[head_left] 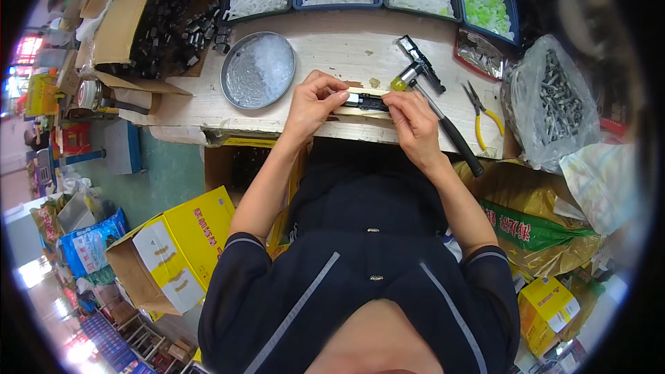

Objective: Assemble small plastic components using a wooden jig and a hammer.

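Near the table's front edge, a small oblong assembly (364,101), black with a silver section at its left end, lies on a pale wooden strip (369,113). My left hand (313,102) pinches its silver end between thumb and fingers. At the black end my right hand (414,119) is closed, thumb and fingertips pressed together on it. Just beyond my right hand lies a hammer (450,131) with a black grip and a yellow face on its head. A similar long black part (424,66) rests behind the hammer head.
Yellow-handled pliers (488,119) lie to the right, beside a plastic bag (519,97) of metal parts. A red tray (463,55) holds small metal pieces. On the left stand a round metal dish (227,90) and a carton (114,28) of black parts. Bins (339,7) of plastic pieces line the back.
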The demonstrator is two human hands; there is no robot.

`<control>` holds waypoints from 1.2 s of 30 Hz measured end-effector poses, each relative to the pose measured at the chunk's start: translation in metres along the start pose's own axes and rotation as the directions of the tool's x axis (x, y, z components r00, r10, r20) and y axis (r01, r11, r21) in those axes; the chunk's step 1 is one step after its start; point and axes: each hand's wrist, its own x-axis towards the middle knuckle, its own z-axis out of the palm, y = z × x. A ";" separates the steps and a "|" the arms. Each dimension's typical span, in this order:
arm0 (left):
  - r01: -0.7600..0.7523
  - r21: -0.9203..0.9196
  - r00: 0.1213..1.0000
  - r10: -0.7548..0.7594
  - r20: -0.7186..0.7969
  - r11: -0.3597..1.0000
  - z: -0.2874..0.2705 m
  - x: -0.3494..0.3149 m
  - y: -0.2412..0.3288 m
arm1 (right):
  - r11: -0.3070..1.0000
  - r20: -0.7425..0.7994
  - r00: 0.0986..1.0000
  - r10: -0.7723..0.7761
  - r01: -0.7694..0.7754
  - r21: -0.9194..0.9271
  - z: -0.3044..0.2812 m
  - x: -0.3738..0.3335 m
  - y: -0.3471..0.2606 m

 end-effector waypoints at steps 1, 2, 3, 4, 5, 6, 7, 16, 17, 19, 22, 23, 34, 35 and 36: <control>0.023 -0.096 1.000 -0.024 -0.011 0.995 0.000 0.000 -0.004 | 1.000 -0.004 1.000 -0.002 0.002 0.003 0.001 0.001 -0.001; 0.044 -0.192 0.999 -0.049 -0.020 0.980 -0.001 0.000 -0.007 | 1.000 -0.009 1.000 -0.004 0.004 0.006 0.002 0.002 -0.001; 0.048 -0.196 0.998 -0.053 -0.024 0.979 0.002 0.000 -0.009 | 1.000 -0.002 1.000 -0.003 0.003 0.007 0.001 0.001 0.000; 0.024 -0.201 0.999 -0.033 -0.043 0.979 0.006 0.000 -0.011 | 1.000 -0.001 1.000 0.005 -0.005 0.010 -0.001 0.001 0.002; -0.001 -0.205 0.998 -0.012 -0.062 0.979 0.009 -0.001 -0.012 | 1.000 -0.002 1.000 0.012 -0.012 0.013 -0.003 0.002 0.003; -0.002 -0.203 0.998 -0.011 -0.063 0.979 0.009 0.000 -0.013 | 1.000 -0.003 1.000 0.010 -0.010 0.015 -0.003 0.003 0.003; -0.053 -0.114 0.997 0.045 -0.068 0.992 0.009 0.001 -0.013 | 0.999 -0.023 0.999 0.026 -0.026 0.029 -0.004 0.005 0.004; -0.304 0.544 0.931 0.364 -0.003 0.782 -0.008 0.070 0.038 | 0.730 -0.202 0.964 0.172 -0.262 -0.631 -0.114 0.056 0.083; -0.377 0.586 0.889 0.458 0.011 0.718 -0.013 0.094 0.042 | 0.651 -0.203 0.942 0.266 -0.331 -0.683 -0.122 0.061 0.092; -0.221 0.780 0.908 0.415 -0.054 0.586 -0.011 0.139 0.055 | 0.595 -0.165 0.940 0.300 -0.319 -0.738 -0.130 0.065 0.112; -0.077 0.874 0.959 0.275 -0.067 0.479 -0.010 0.191 0.065 | 0.442 -0.100 0.877 0.470 -0.332 -0.833 -0.131 0.071 0.126; -0.038 0.896 0.977 0.204 -0.059 0.442 -0.011 0.202 0.061 | 0.441 -0.103 0.878 0.467 -0.332 -0.834 -0.129 0.072 0.131; -0.206 0.864 0.972 0.200 0.125 0.460 -0.030 0.236 0.044 | 0.554 -0.082 0.889 0.450 -0.350 -0.756 -0.135 0.070 0.133; -0.205 0.776 0.971 0.221 0.086 0.596 -0.037 0.233 0.047 | 0.587 -0.093 0.899 0.428 -0.355 -0.728 -0.136 0.070 0.131; -0.206 0.668 0.971 0.237 0.046 0.715 -0.043 0.229 0.051 | 0.587 -0.096 0.900 0.425 -0.355 -0.728 -0.138 0.070 0.129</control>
